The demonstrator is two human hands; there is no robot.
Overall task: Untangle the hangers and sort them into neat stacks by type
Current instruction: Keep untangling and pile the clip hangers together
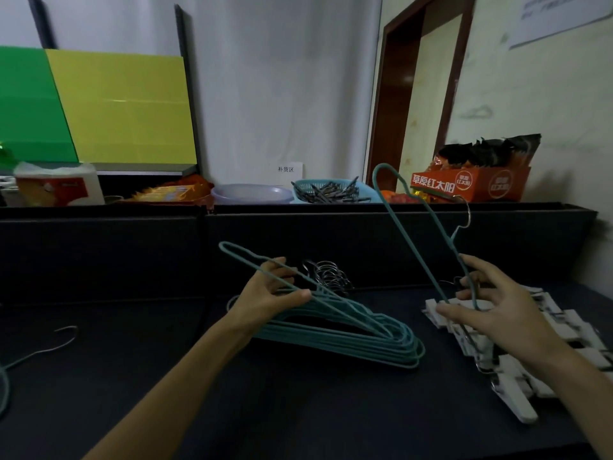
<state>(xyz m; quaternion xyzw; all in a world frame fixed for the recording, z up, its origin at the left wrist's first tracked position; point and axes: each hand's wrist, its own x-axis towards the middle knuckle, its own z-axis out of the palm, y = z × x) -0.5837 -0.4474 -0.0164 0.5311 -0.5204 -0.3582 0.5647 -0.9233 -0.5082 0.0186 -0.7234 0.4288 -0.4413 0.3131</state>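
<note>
A stack of teal wire hangers (351, 340) lies on the black table (298, 410), their metal hooks (326, 275) bunched at the back. My left hand (268, 293) pinches one teal hanger (245, 257) whose near end is lifted off that stack. My right hand (491, 303) grips another teal hanger (408, 224), held upright above a pile of white clip hangers (517, 340) at the right.
A lone teal hanger (13, 363) lies at the table's left edge. Behind a black ledge stand a teal basket of clips (331, 190), a clear bowl (252, 193), snack boxes (471, 184) and green and yellow boards (99, 107).
</note>
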